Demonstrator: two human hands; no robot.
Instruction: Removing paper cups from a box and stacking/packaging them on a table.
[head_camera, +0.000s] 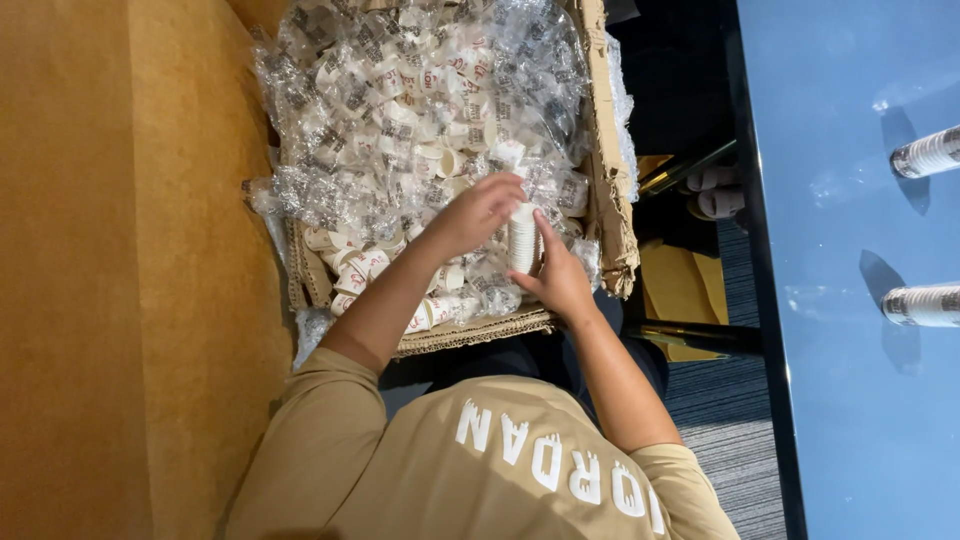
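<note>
Single head-worn camera, looking steeply down over the person's chest and tan shirt (500, 470), close above the work. It is facing a cardboard box (610, 180) that is filling the upper middle of the frame. It is also taking in a tan wall (120, 260) along one edge and a glossy blue tabletop (850, 350) along the other; no second view is sharing the scene.

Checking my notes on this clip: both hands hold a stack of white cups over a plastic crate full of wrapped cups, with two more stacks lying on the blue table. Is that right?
Not quite: it is a cardboard box, not a plastic crate. The head view shows its torn corrugated rim. The rest stands: the left hand and right hand hold a stack of white cups over the wrapped cups, and two more stacks lie on the blue table.
</note>
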